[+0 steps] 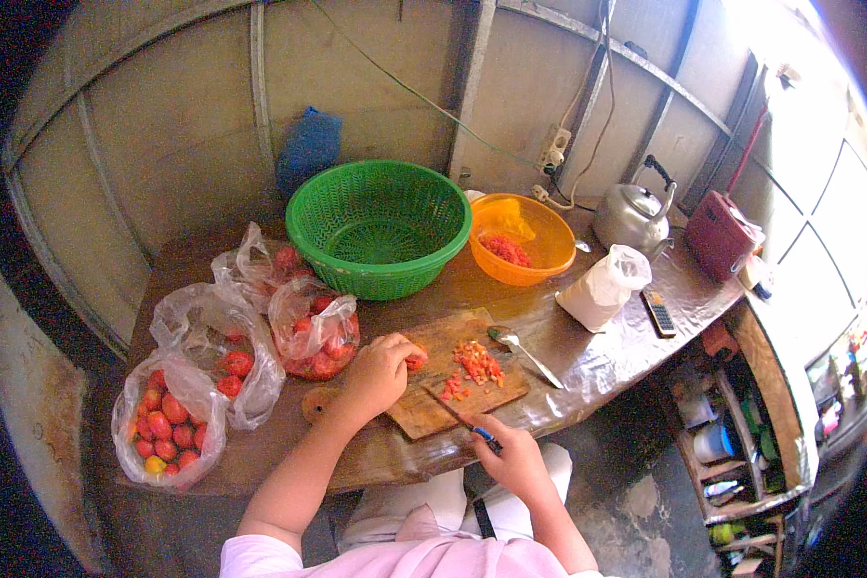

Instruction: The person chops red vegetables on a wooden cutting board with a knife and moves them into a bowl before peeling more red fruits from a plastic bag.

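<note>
A wooden cutting board [433,412] lies on the table in front of me. My left hand [380,372] is at its left side, with the fingers curled over a red tomato piece [414,360] that they partly hide. In my right hand [509,451] is the blue handle of a knife [444,403]. Its blade points up and left over the near part of the board. Chopped tomato [477,365] forms a small heap on the right half of the board. A metal spoon [527,354] rests with its bowl at the board's right edge.
Clear plastic bags of tomatoes [166,426] stand at the left. Behind the board are a green plastic basket [379,278] and an orange bowl [527,274] with chopped red pieces. At the right are a white-filled plastic bag [596,296], a remote control [659,314] and a metal kettle [628,220].
</note>
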